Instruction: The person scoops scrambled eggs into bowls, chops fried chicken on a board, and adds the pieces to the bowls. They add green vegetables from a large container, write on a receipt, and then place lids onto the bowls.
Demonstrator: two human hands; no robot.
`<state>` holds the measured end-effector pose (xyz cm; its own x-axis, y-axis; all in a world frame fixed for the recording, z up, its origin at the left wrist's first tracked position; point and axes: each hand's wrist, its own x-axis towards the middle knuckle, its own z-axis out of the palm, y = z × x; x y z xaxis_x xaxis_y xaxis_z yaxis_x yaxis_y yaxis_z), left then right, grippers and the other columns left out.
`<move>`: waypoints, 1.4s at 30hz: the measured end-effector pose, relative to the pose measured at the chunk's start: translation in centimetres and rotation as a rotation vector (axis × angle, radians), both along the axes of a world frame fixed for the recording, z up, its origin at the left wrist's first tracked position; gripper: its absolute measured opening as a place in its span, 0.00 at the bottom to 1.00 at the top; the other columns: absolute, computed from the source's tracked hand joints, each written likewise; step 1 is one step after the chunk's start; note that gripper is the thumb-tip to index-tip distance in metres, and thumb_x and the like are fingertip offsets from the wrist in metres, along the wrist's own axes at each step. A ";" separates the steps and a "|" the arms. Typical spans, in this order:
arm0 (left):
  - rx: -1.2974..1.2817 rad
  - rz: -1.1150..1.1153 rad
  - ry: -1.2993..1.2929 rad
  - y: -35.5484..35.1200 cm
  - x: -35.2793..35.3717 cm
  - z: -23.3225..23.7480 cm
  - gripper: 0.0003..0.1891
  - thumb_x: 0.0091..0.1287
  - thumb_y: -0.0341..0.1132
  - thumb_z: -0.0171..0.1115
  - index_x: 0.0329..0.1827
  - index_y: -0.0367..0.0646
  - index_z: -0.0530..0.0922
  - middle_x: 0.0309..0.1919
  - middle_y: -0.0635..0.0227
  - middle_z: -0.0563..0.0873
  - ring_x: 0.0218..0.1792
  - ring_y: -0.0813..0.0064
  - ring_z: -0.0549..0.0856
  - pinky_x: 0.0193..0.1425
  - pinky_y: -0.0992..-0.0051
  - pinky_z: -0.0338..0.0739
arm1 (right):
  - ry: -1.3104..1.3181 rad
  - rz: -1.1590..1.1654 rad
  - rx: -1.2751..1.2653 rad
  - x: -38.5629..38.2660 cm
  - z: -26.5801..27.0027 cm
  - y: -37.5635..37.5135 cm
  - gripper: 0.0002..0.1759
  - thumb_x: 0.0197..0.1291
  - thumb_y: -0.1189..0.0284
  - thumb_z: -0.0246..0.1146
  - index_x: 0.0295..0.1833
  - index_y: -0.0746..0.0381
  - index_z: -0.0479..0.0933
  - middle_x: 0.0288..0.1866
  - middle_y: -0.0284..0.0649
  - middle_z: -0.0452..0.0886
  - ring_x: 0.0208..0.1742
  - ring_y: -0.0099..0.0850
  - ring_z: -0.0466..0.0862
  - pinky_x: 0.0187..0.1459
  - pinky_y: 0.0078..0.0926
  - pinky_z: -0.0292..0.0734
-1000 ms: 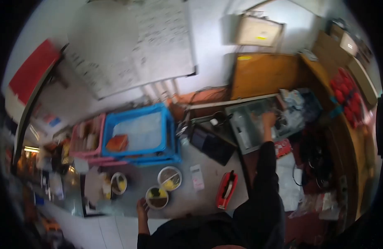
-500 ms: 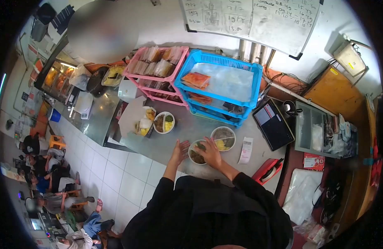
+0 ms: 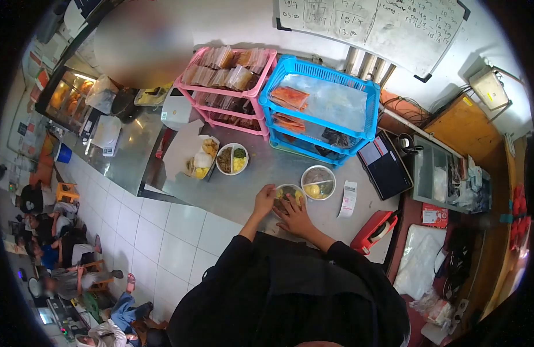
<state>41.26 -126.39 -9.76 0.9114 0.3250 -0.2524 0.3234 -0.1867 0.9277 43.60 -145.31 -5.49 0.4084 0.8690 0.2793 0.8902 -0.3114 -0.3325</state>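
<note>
My right hand [image 3: 296,220] lies over the near side of a round white bowl [image 3: 305,203] of food, its fingers spread across the top. At the bowl's left rim, my left hand [image 3: 263,200] has its fingers bent against the side. Part of the food is hidden under my right hand. Just right of it stands a second divided bowl [image 3: 318,183] with greyish and yellow food under what looks like a clear cover. Further left are another divided bowl [image 3: 232,159] with brown, green and yellow food, and an opened paper box [image 3: 183,151] with rice and side dishes.
Behind the bowls stand stacked pink baskets [image 3: 226,91] of packets and stacked blue baskets [image 3: 319,110]. To the right are a paper receipt [image 3: 347,199], a tablet [image 3: 385,165] and a red tape dispenser [image 3: 374,231]. Several people sit at the far left.
My left hand has come in from apart to the bowl's left rim, its fingers now bent. My right hand stays over the bowl, fingers spread. The whole view has shifted slightly.
</note>
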 end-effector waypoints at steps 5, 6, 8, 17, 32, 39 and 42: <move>0.738 -0.438 -0.395 -2.4 1.6 3.5 0.22 0.67 0.37 0.50 0.64 0.44 0.70 0.64 0.61 0.71 0.68 0.59 0.65 0.67 0.58 0.61 | 0.043 -0.035 0.021 -0.2 -2.4 -0.6 0.25 0.56 0.57 0.62 0.57 0.55 0.73 0.66 0.47 0.63 0.74 0.50 0.54 0.66 0.65 0.46; 0.737 -0.434 -0.389 -2.5 1.7 3.1 0.23 0.67 0.39 0.50 0.65 0.44 0.69 0.65 0.62 0.70 0.68 0.59 0.64 0.68 0.57 0.60 | 0.069 -0.080 0.056 -0.2 -3.1 -1.0 0.23 0.57 0.59 0.62 0.57 0.56 0.73 0.66 0.47 0.64 0.73 0.50 0.55 0.66 0.63 0.46; 0.737 -0.426 -0.372 -2.7 1.8 2.7 0.25 0.67 0.43 0.49 0.67 0.44 0.67 0.67 0.63 0.68 0.70 0.59 0.61 0.68 0.55 0.58 | 0.122 -0.168 0.126 -0.2 -3.7 -1.7 0.20 0.60 0.63 0.60 0.57 0.57 0.72 0.65 0.48 0.64 0.72 0.49 0.57 0.67 0.59 0.47; 0.953 -0.379 -0.152 -4.1 -0.7 5.4 0.41 0.62 0.59 0.52 0.72 0.41 0.57 0.71 0.60 0.59 0.73 0.57 0.53 0.70 0.47 0.50 | 1.399 -0.698 0.686 -0.9 -2.4 -2.5 0.19 0.68 0.64 0.54 0.56 0.67 0.72 0.47 0.41 0.79 0.46 0.28 0.80 0.45 0.26 0.75; 1.053 -0.513 -0.148 -4.1 -1.6 5.2 0.40 0.58 0.60 0.56 0.74 0.58 0.56 0.73 0.63 0.55 0.73 0.49 0.50 0.71 0.43 0.44 | 0.940 -0.690 0.482 0.3 -4.9 0.2 0.15 0.65 0.63 0.59 0.44 0.66 0.74 0.31 0.38 0.79 0.30 0.24 0.79 0.34 0.22 0.75; 0.935 -0.488 -0.161 -3.5 -1.3 5.4 0.45 0.51 0.61 0.61 0.71 0.50 0.60 0.70 0.62 0.61 0.72 0.51 0.52 0.71 0.42 0.43 | 1.209 -0.681 0.555 1.6 -11.3 1.8 0.16 0.67 0.63 0.56 0.46 0.66 0.74 0.39 0.43 0.79 0.43 0.31 0.79 0.46 0.27 0.73; 0.884 -0.329 -0.154 -3.6 -1.8 5.5 0.46 0.50 0.60 0.63 0.69 0.44 0.62 0.68 0.59 0.63 0.71 0.51 0.56 0.71 0.44 0.45 | 1.036 -0.517 0.683 1.5 -8.6 2.0 0.19 0.69 0.60 0.50 0.52 0.65 0.73 0.43 0.47 0.78 0.49 0.36 0.77 0.52 0.30 0.70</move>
